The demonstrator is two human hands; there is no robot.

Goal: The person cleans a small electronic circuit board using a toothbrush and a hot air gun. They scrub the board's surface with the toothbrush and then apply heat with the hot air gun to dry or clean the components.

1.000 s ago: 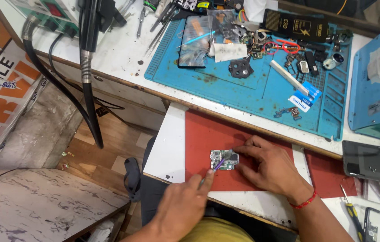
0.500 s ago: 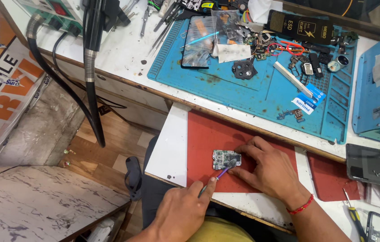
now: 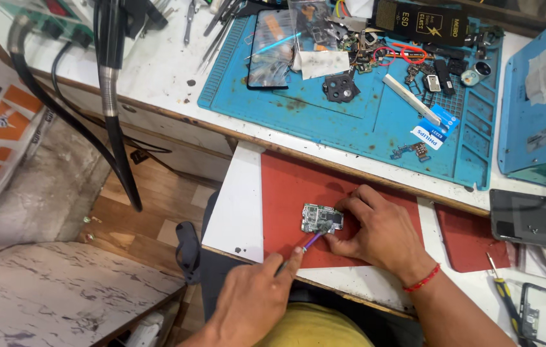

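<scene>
Nearest the camera, the left hand (image 3: 250, 299) grips a thin tool (image 3: 307, 243) with a purple shaft; most of the handle is buried in the fist, so only the forward part shows. The tool's long axis runs up and to the right, its tip pointing at the lower edge of a small circuit board (image 3: 322, 219). Whether the tip actually touches the board is too fine to tell.

The right hand (image 3: 379, 234) lies just beside the board, fingers curled and pressing on its right edge and lower corner, pinning it flat. The fingertips cover part of that side. The forearm, with a red thread bracelet (image 3: 422, 280), is cut off by the bottom edge.

The board lies on a red mat (image 3: 286, 186) on a white shelf (image 3: 241, 205), its long axis roughly left to right, slightly tilted. Its parts are too small to make out.

To the right, a screwdriver (image 3: 503, 292) with a yellow and black handle and a dark phone frame (image 3: 536, 220) lie partly cut off.

Farther back, a blue work mat (image 3: 350, 122) carries a phone screen (image 3: 273, 48), tweezers (image 3: 218, 26) and a clutter of small parts too jumbled to distinguish. A black hose (image 3: 115, 128) hangs at the left.
</scene>
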